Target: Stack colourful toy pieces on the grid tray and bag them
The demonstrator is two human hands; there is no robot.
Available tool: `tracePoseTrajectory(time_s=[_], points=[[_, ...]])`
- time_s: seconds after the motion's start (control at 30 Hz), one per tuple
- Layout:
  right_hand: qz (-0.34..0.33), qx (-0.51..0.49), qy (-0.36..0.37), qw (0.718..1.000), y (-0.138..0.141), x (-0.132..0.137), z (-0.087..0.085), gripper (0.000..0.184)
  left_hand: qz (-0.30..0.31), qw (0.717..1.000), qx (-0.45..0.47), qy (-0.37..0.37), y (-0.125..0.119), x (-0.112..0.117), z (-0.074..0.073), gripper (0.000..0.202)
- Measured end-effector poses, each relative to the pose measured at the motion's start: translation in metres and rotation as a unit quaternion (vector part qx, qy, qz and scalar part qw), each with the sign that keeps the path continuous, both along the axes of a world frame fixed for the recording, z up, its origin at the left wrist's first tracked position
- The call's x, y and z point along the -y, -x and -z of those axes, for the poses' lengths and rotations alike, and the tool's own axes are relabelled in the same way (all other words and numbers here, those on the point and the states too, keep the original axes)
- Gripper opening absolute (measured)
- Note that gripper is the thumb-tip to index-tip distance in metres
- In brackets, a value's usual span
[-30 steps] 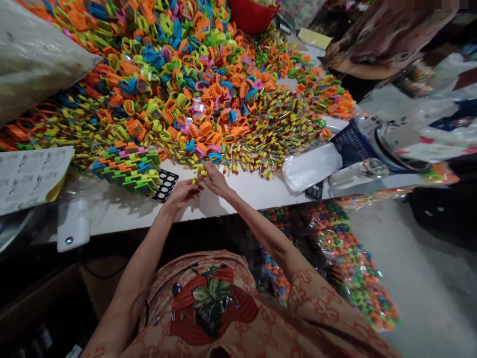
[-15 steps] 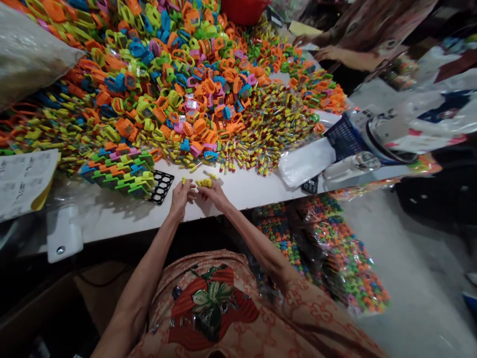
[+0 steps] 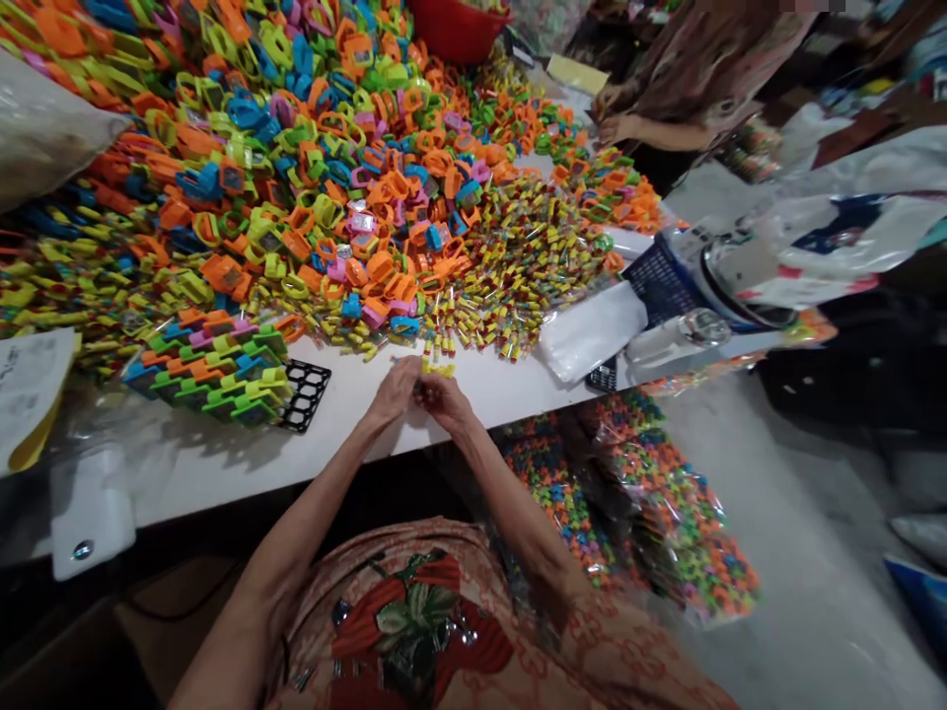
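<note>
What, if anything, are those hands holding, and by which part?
Cannot tell: the left hand and right hand hide any grip; yellow pieces show just beyond them.

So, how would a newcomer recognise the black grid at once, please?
On the white table, look left of the person's left hand. At the right end of the rows of bright plastic pieces lies the black grid; its open, honeycomb-like holes set it apart from those colourful neighbours.

Our view: white table (image 3: 495, 380) | 11 o'clock: watch-like pieces (image 3: 326, 187) | 1 o'clock: yellow pieces (image 3: 534, 247) | 3 o'clock: white packet (image 3: 592, 332) | 9 o'clock: black grid (image 3: 306, 394)
</note>
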State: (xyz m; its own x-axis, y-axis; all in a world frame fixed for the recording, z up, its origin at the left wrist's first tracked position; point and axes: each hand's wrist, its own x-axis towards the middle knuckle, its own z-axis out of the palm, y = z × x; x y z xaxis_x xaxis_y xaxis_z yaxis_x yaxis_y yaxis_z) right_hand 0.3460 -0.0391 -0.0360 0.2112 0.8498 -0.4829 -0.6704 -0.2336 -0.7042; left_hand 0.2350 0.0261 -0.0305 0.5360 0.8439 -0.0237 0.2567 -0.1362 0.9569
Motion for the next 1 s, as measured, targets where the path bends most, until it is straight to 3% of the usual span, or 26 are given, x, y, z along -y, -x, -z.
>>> tracePoseTrajectory(time_s=[0.03,0.1,0.17,0.23,0.3,0.37,0.47,0.57,0.7,0.77,0.87,1.0], points=[[-0.006,-0.018,0.006,1.000,-0.007,0.002,0.001,0.016,0.024,0.991,-0.081,-0.099,-0.002,-0.006,0.000,0.034],[-0.025,-0.031,0.012,0.999,-0.017,0.005,0.003,0.012,0.075,0.935,-0.242,-0.250,-0.004,-0.015,-0.001,0.026],[-0.034,-0.027,0.012,0.999,-0.022,0.007,0.004,0.014,0.116,0.883,-0.329,-0.313,-0.003,-0.019,0.000,0.022],[-0.018,0.001,0.000,1.000,-0.022,0.007,0.005,0.017,0.138,0.863,-0.355,-0.333,0.002,-0.017,0.003,0.023],[0.005,0.041,-0.014,0.999,-0.019,0.003,0.006,0.020,0.121,0.873,-0.343,-0.324,0.007,-0.011,0.006,0.025],[0.019,0.080,-0.018,0.996,-0.013,-0.003,0.006,0.024,0.066,0.911,-0.296,-0.281,0.012,-0.007,0.009,0.023],[0.020,0.113,-0.013,0.993,-0.002,-0.012,0.005,0.026,-0.072,0.980,-0.143,-0.117,0.014,-0.007,0.009,0.014],[0.004,0.124,-0.017,0.992,0.010,-0.022,0.003,0.028,-0.124,0.992,-0.018,0.024,0.013,-0.013,0.005,0.014],[0.036,0.138,-0.012,0.990,0.012,-0.034,0.004,0.034,-0.100,0.992,0.016,0.078,0.011,-0.019,-0.003,0.026],[0.060,0.119,-0.001,0.991,0.007,-0.039,0.005,0.030,-0.069,0.997,-0.017,0.045,0.007,-0.023,-0.008,0.028],[0.058,0.021,0.027,0.998,-0.003,-0.041,-0.001,0.022,-0.046,0.992,-0.076,-0.085,-0.002,-0.035,-0.017,0.021],[0.013,-0.013,0.044,0.999,-0.016,-0.034,-0.018,0.014,-0.050,0.945,-0.201,-0.254,-0.008,-0.061,-0.029,0.028]])
